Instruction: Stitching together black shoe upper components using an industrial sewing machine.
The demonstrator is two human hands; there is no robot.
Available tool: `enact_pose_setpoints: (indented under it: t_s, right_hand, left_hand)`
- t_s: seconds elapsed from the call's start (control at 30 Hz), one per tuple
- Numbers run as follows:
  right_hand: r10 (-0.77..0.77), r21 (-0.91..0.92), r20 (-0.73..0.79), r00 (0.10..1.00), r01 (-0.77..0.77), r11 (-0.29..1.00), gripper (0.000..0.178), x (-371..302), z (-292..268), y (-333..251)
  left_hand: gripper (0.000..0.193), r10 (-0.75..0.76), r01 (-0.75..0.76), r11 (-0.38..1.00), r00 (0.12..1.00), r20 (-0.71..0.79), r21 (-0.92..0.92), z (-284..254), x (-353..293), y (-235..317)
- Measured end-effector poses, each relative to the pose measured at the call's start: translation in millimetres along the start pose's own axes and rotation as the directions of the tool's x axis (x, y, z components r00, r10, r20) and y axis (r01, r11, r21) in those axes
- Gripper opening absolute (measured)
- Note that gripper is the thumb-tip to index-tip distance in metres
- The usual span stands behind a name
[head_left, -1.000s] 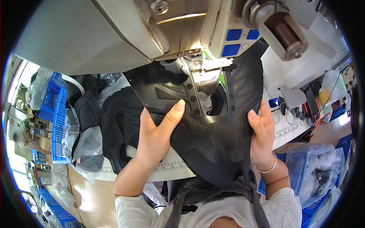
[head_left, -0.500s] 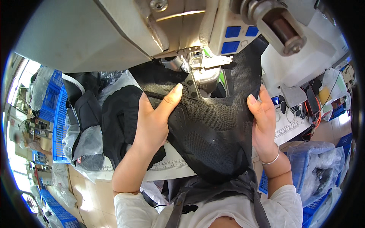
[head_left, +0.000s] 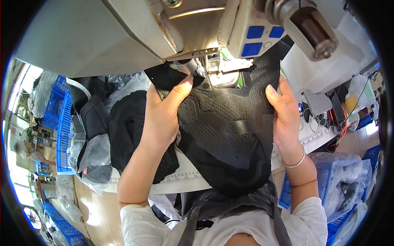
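Observation:
A black textured shoe upper piece (head_left: 230, 127) lies under the head of a sewing machine (head_left: 197, 24), its rounded end hanging toward me over the table's front edge. My left hand (head_left: 164, 110) grips its left edge, thumb on top and fingers hidden beneath. On the opposite edge, my right hand (head_left: 285, 110) pinches the piece the same way, thumb uppermost. The lit presser foot area (head_left: 223, 67) sits just beyond my left thumb, over the far part of the piece. The needle itself I cannot make out.
More black cut pieces (head_left: 129, 127) lie left of my left forearm. A blue basket (head_left: 65, 135) with plastic-wrapped pieces stands at the left. On the right are a phone-like dark object (head_left: 337, 110), cables and a ruler strip (head_left: 312, 139); a bagged blue crate (head_left: 328, 176) stands below.
The black piece has turned and shifted slightly under the machine, its near end sliding a little. My left hand has moved slightly left and up, still gripping.

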State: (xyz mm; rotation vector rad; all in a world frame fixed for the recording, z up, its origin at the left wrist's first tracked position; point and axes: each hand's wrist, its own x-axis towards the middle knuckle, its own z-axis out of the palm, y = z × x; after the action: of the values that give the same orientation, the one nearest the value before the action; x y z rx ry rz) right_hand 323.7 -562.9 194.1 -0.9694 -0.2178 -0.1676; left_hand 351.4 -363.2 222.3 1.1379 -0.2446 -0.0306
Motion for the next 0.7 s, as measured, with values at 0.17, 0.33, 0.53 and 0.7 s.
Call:
enact_pose_setpoints:
  t_s: [0.17, 0.33, 0.53, 0.7]
  right_hand:
    - [-0.003, -0.015, 0.014, 1.000, 0.003, 1.000, 0.035, 8.1, 0.1, -1.1]
    - [-0.003, 0.001, 0.048, 0.999, 0.003, 1.000, 0.035, 15.6, -0.3, -0.7]
    - [-0.017, -0.045, 0.075, 0.997, 0.020, 0.999, 0.036, 22.1, -2.4, 0.1]
    - [-0.021, -0.030, 0.071, 0.997, 0.023, 0.999, 0.037, 23.7, -2.0, -0.5]
  left_hand:
    - [0.023, 0.025, -0.022, 0.995, 0.999, -0.033, 0.097, -7.5, 6.6, -0.3]
    - [0.022, -0.004, 0.009, 0.989, 0.999, -0.034, 0.150, -7.8, 13.2, 5.5]
    - [0.025, 0.150, -0.129, 0.929, 0.988, -0.034, 0.347, -15.2, 29.2, 6.1]
    - [0.025, 0.035, -0.052, 0.933, 0.998, 0.054, 0.357, -13.6, 38.0, 18.0]
